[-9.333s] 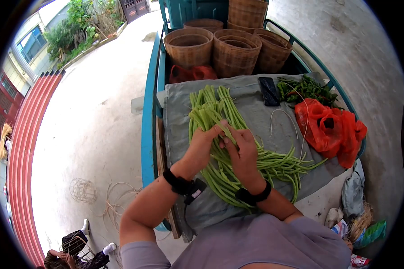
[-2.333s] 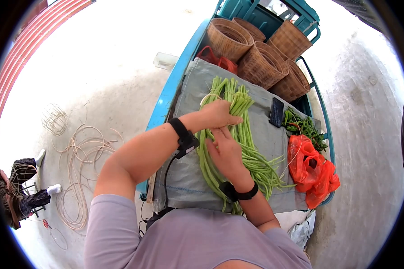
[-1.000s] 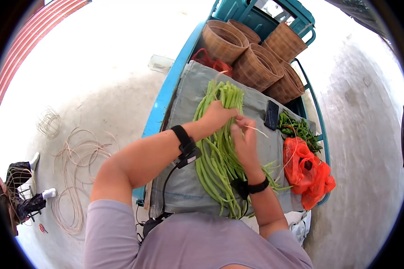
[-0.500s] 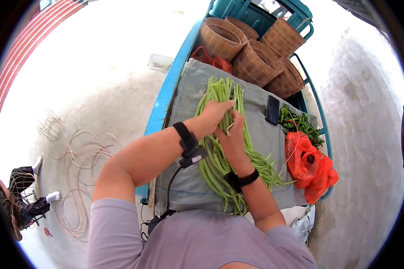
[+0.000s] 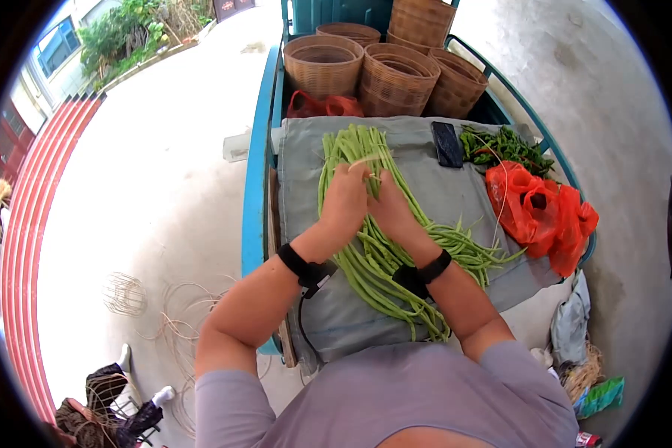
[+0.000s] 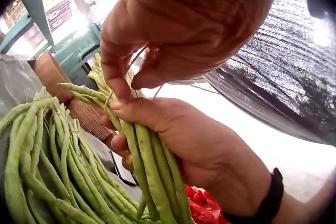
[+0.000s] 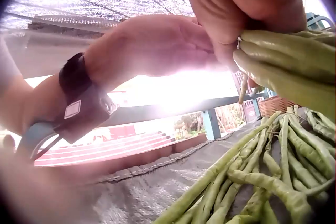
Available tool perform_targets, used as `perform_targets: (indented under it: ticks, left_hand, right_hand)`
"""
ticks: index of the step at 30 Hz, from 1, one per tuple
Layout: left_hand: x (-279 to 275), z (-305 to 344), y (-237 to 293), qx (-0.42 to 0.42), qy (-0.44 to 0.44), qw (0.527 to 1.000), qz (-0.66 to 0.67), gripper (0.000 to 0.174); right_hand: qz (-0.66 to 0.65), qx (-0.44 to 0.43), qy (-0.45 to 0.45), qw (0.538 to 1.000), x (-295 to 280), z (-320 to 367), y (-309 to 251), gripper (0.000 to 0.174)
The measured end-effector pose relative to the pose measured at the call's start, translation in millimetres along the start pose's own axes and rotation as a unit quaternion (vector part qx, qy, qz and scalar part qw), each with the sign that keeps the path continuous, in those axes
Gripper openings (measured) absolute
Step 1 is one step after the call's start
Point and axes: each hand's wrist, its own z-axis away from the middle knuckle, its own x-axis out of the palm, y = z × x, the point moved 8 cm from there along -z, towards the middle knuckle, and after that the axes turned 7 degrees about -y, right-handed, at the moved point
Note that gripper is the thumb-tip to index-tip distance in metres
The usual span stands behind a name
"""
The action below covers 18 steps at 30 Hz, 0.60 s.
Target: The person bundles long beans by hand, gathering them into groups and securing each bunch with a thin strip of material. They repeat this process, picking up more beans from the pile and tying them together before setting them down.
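Observation:
Long green beans lie in a thick bunch (image 5: 384,280) on the grey cloth, their ends fanning toward my body and to the right. My right hand (image 6: 194,137) grips a smaller bundle of beans (image 6: 152,169) near its end, with the thumb across the top. Over that bundle, my left hand (image 6: 189,22) pinches a thin pale strip (image 6: 108,100) between thumb and forefinger. In the head view, left hand (image 5: 343,198) and right hand (image 5: 393,205) are close together over the beans, and the strip (image 5: 364,160) shows just beyond the fingers.
The cloth (image 5: 306,224) covers a blue cart bed with a raised rail (image 5: 255,201). Woven baskets (image 5: 399,75) stand behind. A phone (image 5: 446,143), green peppers (image 5: 504,149) and a red plastic bag (image 5: 541,213) lie right. Another person (image 5: 104,411) sits at lower left.
The head view has swung and tilted up since half a second ago. The strip stuck out right of the right hand one second ago; now it lies beyond the fingertips, and the hands sit side by side.

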Motion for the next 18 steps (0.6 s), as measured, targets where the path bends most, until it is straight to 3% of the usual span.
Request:
perform_targets:
  ticks: [4, 7, 10, 13, 16, 18]
  left_hand:
    - [3.6, -1.8, -10.6, -0.013, -0.048, 0.999, 0.007, 0.031]
    - [27.5, 0.4, -26.5, 0.040, -0.128, 0.989, -0.055, 0.036]
    - [40.4, -0.3, -23.5, 0.142, -0.175, 0.966, -0.126, 0.034]
    - [62.0, -2.1, -34.1, 0.179, -0.338, 0.848, -0.367, 0.024]
    - [65.7, -8.0, -65.2, 0.189, -0.266, 0.903, -0.279, 0.020]
    - [66.5, -8.9, -73.2, 0.157, -0.310, 0.905, -0.246, 0.019]
  right_hand:
    - [-0.034, 0.031, -0.077, 0.996, 30.2, -0.1, 31.2, 0.036]
    - [-0.037, 0.066, -0.098, 0.992, 62.3, -1.4, 86.2, 0.039]
    - [-0.120, -0.027, -0.090, 0.988, 72.1, -2.1, 82.4, 0.043]
    - [-0.036, 0.075, -0.049, 0.995, 54.9, 18.0, 62.4, 0.048]
    - [-0.159, 0.111, -0.077, 0.978, 63.5, 20.4, 76.1, 0.052]
    - [-0.253, 0.146, -0.096, 0.951, 54.8, 24.0, 74.5, 0.049]
